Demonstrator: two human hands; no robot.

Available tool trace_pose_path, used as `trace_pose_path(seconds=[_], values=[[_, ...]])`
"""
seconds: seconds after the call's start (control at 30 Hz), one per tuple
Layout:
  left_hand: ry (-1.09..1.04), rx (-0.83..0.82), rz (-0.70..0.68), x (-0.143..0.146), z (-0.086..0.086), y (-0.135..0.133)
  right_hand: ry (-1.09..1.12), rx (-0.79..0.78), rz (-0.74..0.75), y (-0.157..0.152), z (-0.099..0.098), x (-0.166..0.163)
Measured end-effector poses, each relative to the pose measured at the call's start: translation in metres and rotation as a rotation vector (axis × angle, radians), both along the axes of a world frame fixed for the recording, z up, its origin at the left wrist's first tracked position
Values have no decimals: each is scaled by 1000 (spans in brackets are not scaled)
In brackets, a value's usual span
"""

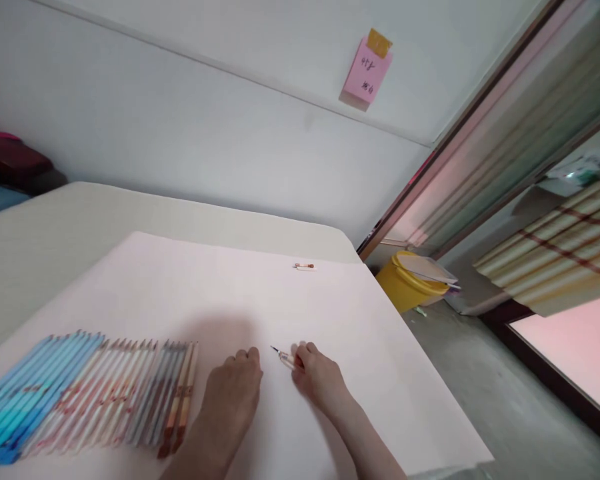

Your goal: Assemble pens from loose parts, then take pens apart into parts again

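Observation:
My right hand rests on the white sheet with its fingers closed around a short white pen. A thin dark tip on the pen points left, towards my other hand. To the left of it, my left hand is low over the sheet with its fingers curled under; whatever they may hold is hidden. Left of that hand lies a row of slim pens or pencils side by side: blue ones, white ones with reddish marks, grey ones and brown-orange ones. The row is slightly blurred.
A small brown-and-white pen-like pair lies near the far edge of the sheet, which covers a pale table. Behind stands a white wall with a pink note. A yellow bin is on the floor to the right.

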State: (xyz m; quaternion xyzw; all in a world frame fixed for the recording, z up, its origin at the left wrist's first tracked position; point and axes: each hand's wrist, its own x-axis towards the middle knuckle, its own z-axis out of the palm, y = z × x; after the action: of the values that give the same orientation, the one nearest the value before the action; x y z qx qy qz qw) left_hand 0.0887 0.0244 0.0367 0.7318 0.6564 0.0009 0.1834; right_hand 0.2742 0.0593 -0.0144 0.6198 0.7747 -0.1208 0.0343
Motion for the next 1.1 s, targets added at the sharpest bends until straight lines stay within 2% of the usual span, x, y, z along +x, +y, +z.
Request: trace_pose_path(seconds=[0.13,0.3,0.4,0.53,0.63,0.77,0.87,0.93,1.03,1.1], values=[[22,-9,7,0,-7,-1,131,-40,-26,2,-1,10],[57,-38,6,7,-11,-1,18,-21,-50,8,1,15],[54,-71,-8,13,-12,-1,-10,45,-97,6,7,10],[-48,-89,12,24,-18,-1,26,22,28,-4,14,4],[-422,-225,165,36,-26,-2,0,-15,73,-11,13,1],[-1199,-438,633,51,-37,-11,-25,-12,79,-13,9,0],[-1512,-507,943,57,-44,-20,5,-12,67,-13,10,-2],[-1639,-534,992,57,-47,-24,78,-37,38,-14,14,-6],[-1749,-576,917,56,-48,-27,223,-126,-10,-17,19,-12],[-1782,-583,919,54,-47,-26,322,-168,1,-18,22,-13]])
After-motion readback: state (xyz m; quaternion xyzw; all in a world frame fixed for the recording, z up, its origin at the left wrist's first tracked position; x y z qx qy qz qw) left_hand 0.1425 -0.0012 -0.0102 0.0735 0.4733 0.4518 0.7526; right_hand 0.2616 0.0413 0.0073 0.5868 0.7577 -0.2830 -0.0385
